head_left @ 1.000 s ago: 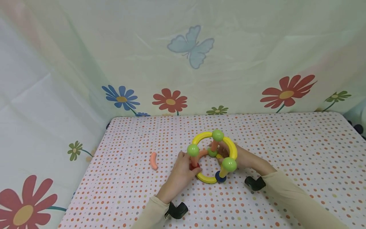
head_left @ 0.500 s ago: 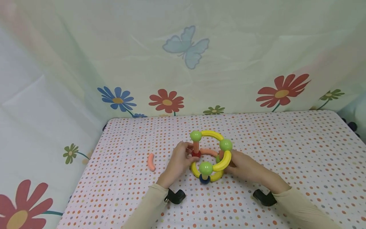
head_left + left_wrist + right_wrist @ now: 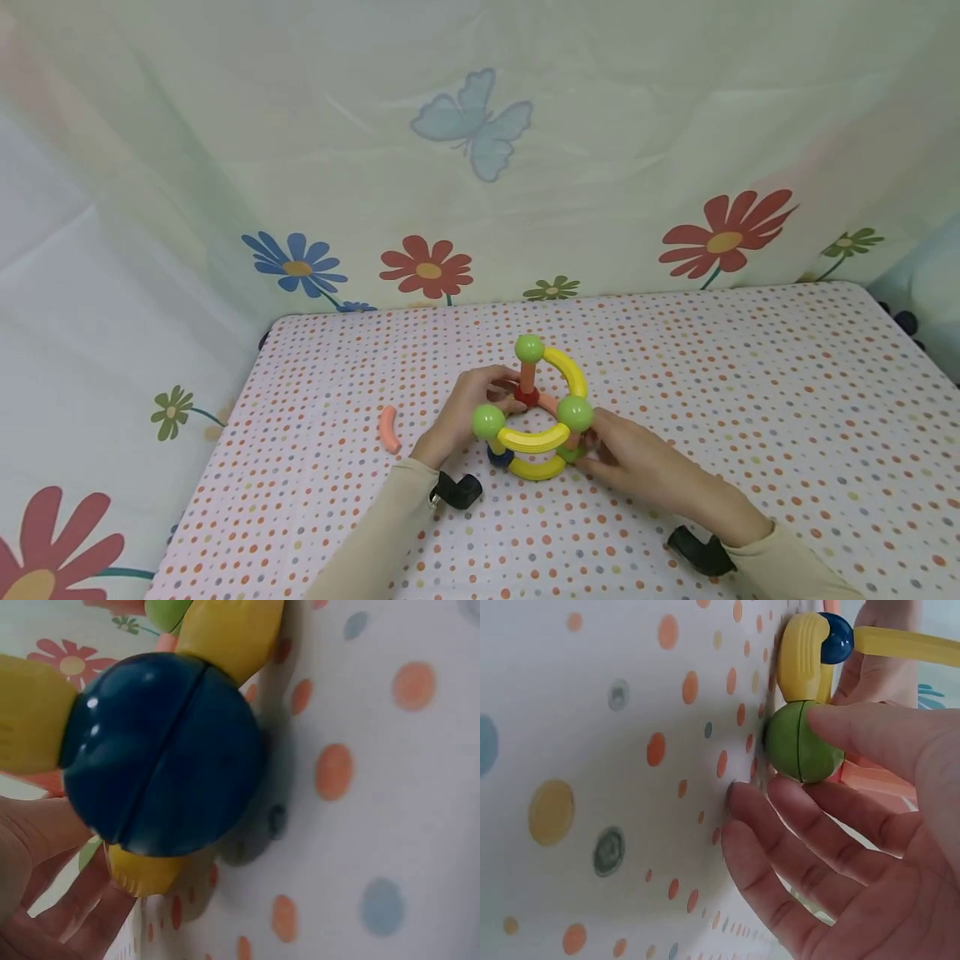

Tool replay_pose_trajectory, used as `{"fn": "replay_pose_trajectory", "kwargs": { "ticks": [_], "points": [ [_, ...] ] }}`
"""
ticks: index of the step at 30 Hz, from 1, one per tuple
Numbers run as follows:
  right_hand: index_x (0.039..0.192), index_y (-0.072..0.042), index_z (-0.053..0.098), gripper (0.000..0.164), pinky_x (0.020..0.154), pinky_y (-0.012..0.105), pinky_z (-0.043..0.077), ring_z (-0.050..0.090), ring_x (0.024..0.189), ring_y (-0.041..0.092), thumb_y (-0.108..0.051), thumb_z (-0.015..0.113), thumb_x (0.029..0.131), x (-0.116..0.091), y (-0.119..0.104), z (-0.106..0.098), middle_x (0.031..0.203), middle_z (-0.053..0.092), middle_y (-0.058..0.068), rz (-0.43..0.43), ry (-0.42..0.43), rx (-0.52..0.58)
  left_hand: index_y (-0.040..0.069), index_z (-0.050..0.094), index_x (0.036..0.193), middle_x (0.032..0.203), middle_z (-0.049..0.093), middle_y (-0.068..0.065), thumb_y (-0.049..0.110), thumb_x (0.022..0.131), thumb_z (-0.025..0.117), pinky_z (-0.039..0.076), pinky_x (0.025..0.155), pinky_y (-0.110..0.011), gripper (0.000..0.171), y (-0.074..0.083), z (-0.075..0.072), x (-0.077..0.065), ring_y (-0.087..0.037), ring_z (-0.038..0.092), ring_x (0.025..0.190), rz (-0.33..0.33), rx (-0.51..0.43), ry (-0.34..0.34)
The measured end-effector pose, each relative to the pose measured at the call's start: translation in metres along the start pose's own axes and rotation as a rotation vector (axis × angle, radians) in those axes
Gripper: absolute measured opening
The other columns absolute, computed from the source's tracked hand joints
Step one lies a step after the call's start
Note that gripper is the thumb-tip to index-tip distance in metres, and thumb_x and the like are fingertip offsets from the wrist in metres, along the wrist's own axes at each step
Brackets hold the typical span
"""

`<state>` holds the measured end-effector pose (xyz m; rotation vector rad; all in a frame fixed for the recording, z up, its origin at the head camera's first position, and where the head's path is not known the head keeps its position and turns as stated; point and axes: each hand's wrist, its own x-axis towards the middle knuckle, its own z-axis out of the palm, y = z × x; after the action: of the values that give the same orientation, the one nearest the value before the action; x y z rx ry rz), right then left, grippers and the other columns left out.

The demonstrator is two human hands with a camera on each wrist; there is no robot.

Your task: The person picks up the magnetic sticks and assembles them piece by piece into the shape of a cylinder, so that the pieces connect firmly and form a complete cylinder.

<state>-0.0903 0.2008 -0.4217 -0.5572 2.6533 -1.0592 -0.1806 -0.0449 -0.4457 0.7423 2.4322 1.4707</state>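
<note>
A ball-and-rod building toy (image 3: 533, 440) stands on the table between the hands. Three light green balls sit on short uprights, and two curved yellow rods join them on top. Its lower ring has a red ball (image 3: 527, 396) at the back, a blue ball (image 3: 161, 754) at front left and a green ball (image 3: 801, 741) at front right. The left hand (image 3: 471, 407) holds the red ball between thumb and fingers; the blue ball hides part of this grip in the left wrist view. With thumb and forefinger, the right hand (image 3: 643, 463) pinches the lower green ball, its other fingers spread loosely.
A loose curved pink rod (image 3: 388, 430) lies to the left of the left hand. The dotted tablecloth (image 3: 735, 392) covers the table up to a flowered curtain (image 3: 600, 167) behind. Black wrist mounts (image 3: 701, 552) sit at both wrists.
The toy has turned clockwise as seen from above: the red ball went from left to back, the blue one leftward along the front. The right hand came from the back right toward the front.
</note>
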Motion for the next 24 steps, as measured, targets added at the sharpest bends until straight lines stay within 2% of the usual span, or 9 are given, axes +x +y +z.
{"fn": "replay_pose_trajectory", "kwargs": {
  "ticks": [4, 9, 13, 17, 19, 21, 24],
  "points": [
    [0.11, -0.01, 0.064, 0.02, 0.065, 0.025, 0.053, 0.056, 0.078, 0.006, -0.006, 0.075, 0.094, 0.0, 0.002, -0.007, 0.093, 0.06, -0.005, -0.044, -0.016, -0.003, 0.0, 0.071, 0.124, 0.121, 0.074, -0.011, 0.004, 0.093, 0.079, 0.057, 0.095, -0.033, 0.032, -0.001, -0.004, -0.001, -0.026, 0.07, 0.111, -0.001, -0.002, -0.01],
    [0.111, -0.003, 0.066, 0.015, 0.067, 0.026, 0.055, 0.06, 0.083, 0.009, -0.001, 0.07, 0.097, 0.005, 0.0, -0.036, 0.097, 0.064, -0.001, -0.085, 0.037, -0.014, 0.004, 0.07, 0.128, 0.125, 0.07, -0.01, 0.007, 0.092, 0.081, 0.057, 0.096, -0.034, 0.038, -0.002, -0.012, -0.012, -0.024, 0.069, 0.111, -0.032, 0.029, 0.023],
    [0.117, -0.001, 0.067, 0.018, 0.074, 0.029, 0.057, 0.064, 0.091, 0.016, -0.003, 0.069, 0.1, 0.016, -0.01, -0.065, 0.106, 0.069, 0.006, -0.114, 0.147, -0.024, 0.005, 0.071, 0.129, 0.124, 0.066, -0.01, 0.002, 0.091, 0.08, 0.058, 0.09, -0.034, 0.039, -0.002, -0.023, -0.025, -0.024, 0.066, 0.108, -0.056, 0.103, 0.102],
    [0.119, -0.003, 0.068, 0.019, 0.08, 0.03, 0.056, 0.065, 0.098, 0.022, -0.007, 0.07, 0.101, 0.03, -0.025, -0.083, 0.114, 0.071, 0.009, -0.147, 0.246, -0.024, 0.004, 0.071, 0.126, 0.12, 0.063, -0.012, 0.001, 0.093, 0.075, 0.057, 0.086, -0.038, 0.034, 0.004, -0.037, -0.038, -0.026, 0.063, 0.106, -0.073, 0.256, 0.243],
    [0.12, -0.004, 0.067, 0.021, 0.083, 0.034, 0.056, 0.065, 0.101, 0.024, -0.009, 0.072, 0.1, 0.038, -0.032, -0.086, 0.117, 0.07, 0.01, -0.179, 0.249, -0.012, 0.002, 0.068, 0.128, 0.12, 0.06, -0.016, 0.006, 0.096, 0.075, 0.055, 0.084, -0.041, 0.033, 0.008, -0.044, -0.044, -0.03, 0.059, 0.107, -0.126, 0.36, 0.315],
    [0.121, -0.005, 0.067, 0.025, 0.087, 0.041, 0.055, 0.065, 0.103, 0.026, -0.01, 0.075, 0.098, 0.046, -0.039, -0.086, 0.12, 0.069, 0.01, -0.218, 0.227, -0.003, -0.001, 0.064, 0.132, 0.12, 0.057, -0.02, 0.011, 0.097, 0.074, 0.053, 0.084, -0.044, 0.038, 0.011, -0.052, -0.052, -0.034, 0.055, 0.11, -0.214, 0.46, 0.356],
    [0.124, -0.004, 0.067, 0.031, 0.09, 0.049, 0.055, 0.065, 0.106, 0.029, -0.011, 0.078, 0.095, 0.057, -0.049, -0.081, 0.122, 0.068, 0.011, -0.272, 0.172, 0.002, -0.009, 0.056, 0.135, 0.121, 0.053, -0.028, 0.017, 0.097, 0.076, 0.052, 0.088, -0.051, 0.05, 0.01, -0.064, -0.066, -0.041, 0.051, 0.114, -0.356, 0.563, 0.356]
  ]
}}
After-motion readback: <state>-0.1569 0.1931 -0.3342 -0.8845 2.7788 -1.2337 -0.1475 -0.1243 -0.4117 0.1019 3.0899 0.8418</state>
